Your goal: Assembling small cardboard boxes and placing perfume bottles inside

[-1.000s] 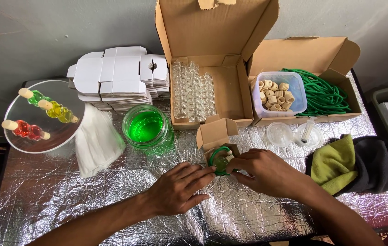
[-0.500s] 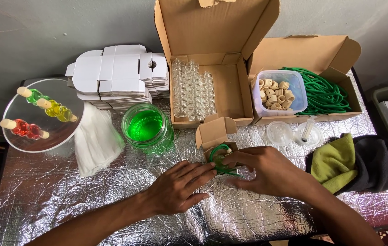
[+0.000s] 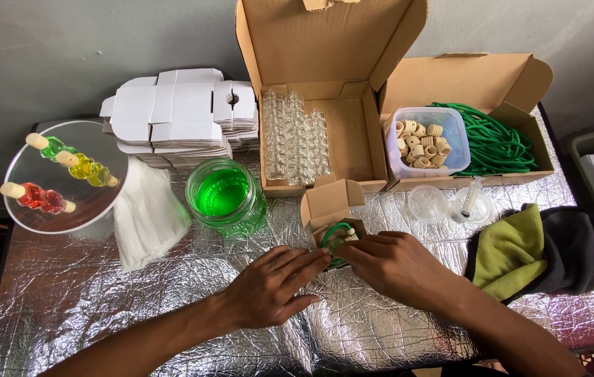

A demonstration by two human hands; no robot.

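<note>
A small brown cardboard box (image 3: 328,204) with its lid up sits on the foil-covered table (image 3: 171,307). A green cord loop with a cork stopper (image 3: 339,234) lies at its mouth. My left hand (image 3: 269,286) and my right hand (image 3: 393,264) meet at the box front. The fingertips of both hands press on the green cord item and the box. Most of what lies inside the box is hidden by my fingers.
A jar of green liquid (image 3: 225,194) stands left of the box. Behind are a large open carton of glass vials (image 3: 295,143), a carton with green cords (image 3: 498,139) and a tub of corks (image 3: 425,142), flat white boxes (image 3: 178,115), a round tray with coloured bottles (image 3: 65,174), cloths (image 3: 531,251).
Both hands have closed in on the small box; the green cord item has gone from between my fingers down into the box mouth.
</note>
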